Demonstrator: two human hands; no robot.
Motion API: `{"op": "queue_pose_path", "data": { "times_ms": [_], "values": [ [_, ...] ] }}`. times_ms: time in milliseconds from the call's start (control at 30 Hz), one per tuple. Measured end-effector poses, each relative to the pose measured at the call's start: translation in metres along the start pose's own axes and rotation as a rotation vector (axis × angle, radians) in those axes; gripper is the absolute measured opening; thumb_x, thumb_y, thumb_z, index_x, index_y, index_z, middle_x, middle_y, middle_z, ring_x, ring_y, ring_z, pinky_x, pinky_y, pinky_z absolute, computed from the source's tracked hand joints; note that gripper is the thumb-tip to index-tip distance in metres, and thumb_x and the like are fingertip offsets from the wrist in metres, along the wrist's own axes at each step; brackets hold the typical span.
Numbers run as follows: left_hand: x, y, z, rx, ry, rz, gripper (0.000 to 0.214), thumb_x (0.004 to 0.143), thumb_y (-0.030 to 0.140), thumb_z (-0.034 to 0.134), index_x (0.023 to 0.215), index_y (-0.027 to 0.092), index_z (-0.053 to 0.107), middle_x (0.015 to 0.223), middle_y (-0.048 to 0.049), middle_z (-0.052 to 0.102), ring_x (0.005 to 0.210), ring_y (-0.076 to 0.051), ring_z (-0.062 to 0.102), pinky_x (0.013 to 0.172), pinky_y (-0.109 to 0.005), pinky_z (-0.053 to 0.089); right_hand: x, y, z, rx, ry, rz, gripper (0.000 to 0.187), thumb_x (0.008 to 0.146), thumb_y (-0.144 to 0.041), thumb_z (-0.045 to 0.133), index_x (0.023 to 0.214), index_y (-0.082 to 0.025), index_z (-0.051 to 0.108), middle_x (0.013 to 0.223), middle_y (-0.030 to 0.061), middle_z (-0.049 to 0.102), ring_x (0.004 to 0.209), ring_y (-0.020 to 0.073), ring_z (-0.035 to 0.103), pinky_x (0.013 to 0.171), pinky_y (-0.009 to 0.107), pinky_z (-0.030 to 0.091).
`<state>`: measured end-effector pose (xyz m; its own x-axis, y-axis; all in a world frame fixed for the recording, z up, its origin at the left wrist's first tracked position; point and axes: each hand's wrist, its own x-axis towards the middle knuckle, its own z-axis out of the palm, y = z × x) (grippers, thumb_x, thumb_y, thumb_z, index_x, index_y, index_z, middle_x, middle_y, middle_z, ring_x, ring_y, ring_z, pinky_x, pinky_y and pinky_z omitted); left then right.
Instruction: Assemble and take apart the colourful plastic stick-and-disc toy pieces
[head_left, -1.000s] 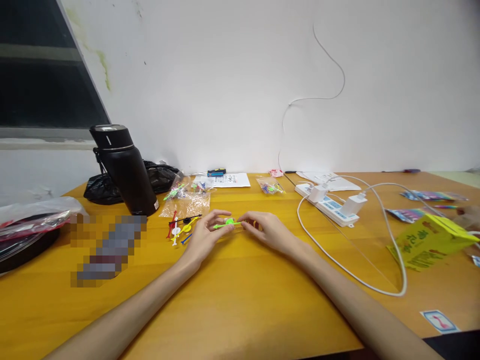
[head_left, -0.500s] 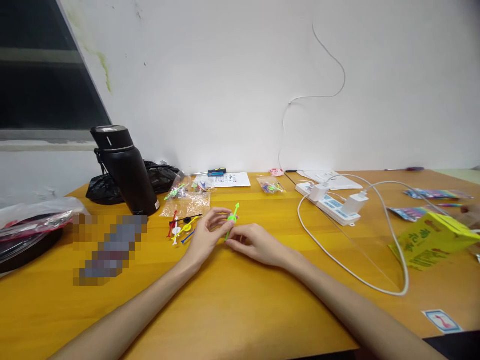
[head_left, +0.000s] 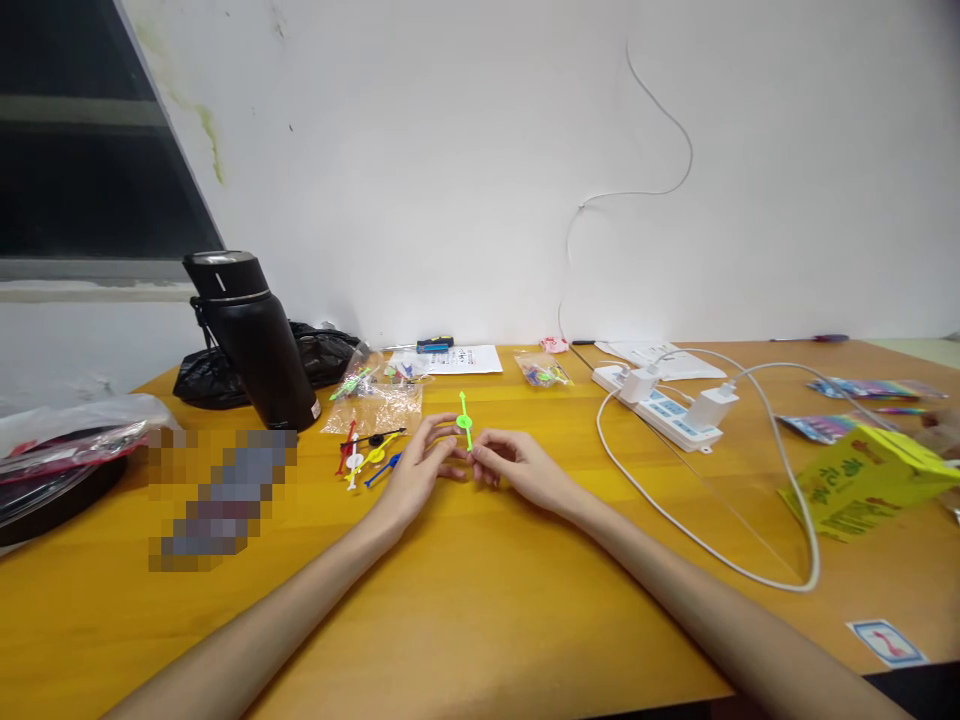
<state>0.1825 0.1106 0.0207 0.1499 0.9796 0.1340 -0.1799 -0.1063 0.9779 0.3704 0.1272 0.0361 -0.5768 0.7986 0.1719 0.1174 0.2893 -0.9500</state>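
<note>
A bright green plastic arrow spinner (head_left: 464,421) with a round middle stands nearly upright between my hands, its tip pointing away from me. My right hand (head_left: 513,463) pinches its lower end between thumb and finger. Just left of it, my left hand (head_left: 424,462) is open, fingers spread and curved, close to the spinner; whether a fingertip touches it I cannot tell. Beside my left hand lie several more arrow spinners: a red one (head_left: 345,450), a white one (head_left: 354,463), a yellow one (head_left: 373,455), a black one (head_left: 390,437) and a blue one (head_left: 384,470), partly behind my hand.
Clear bags of spinners (head_left: 544,373) lie farther back, near a printed sheet (head_left: 472,359) and screwdriver (head_left: 435,345). A black flask (head_left: 259,350) stands left. On the right are a power strip (head_left: 675,415) with looping white cables and a yellow bag (head_left: 855,480), beside another person's hand (head_left: 941,430).
The green spinner has turned more upright and moved slightly left and away. My left fingers have come off it and opened; my right hand has shifted a little, still pinching its lower end.
</note>
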Motion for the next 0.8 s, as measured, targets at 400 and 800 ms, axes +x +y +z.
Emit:
{"op": "queue_pose_path", "data": {
  "times_ms": [400, 800],
  "values": [
    [-0.0022, 0.0019, 0.0022, 0.053, -0.038, 0.055, 0.040, 0.091, 0.046, 0.063, 0.125, 0.026, 0.055, 0.110, -0.0058, 0.059, 0.092, -0.019, 0.063, 0.067, -0.026, 0.060, -0.0066, -0.0030, -0.0013, -0.553, -0.046, -0.164, 0.021, 0.101, -0.034, 0.051, 0.092, -0.019, 0.063, 0.075, -0.0002, 0.065, 0.063, 0.0116, 0.054, 0.062, 0.022, 0.038],
    [-0.0024, -0.0035, -0.0021, 0.190, -0.095, 0.137, 0.038, 0.095, 0.047, 0.060, 0.125, 0.026, 0.063, 0.115, -0.0062, 0.063, 0.096, -0.019, 0.061, 0.070, -0.024, 0.056, -0.0055, -0.0032, -0.0066, -0.681, -0.104, -0.200, 0.026, 0.104, -0.033, 0.045, 0.100, -0.020, 0.068, 0.084, 0.0025, 0.070, 0.067, 0.0132, 0.057, 0.065, 0.023, 0.038]
  ]
}}
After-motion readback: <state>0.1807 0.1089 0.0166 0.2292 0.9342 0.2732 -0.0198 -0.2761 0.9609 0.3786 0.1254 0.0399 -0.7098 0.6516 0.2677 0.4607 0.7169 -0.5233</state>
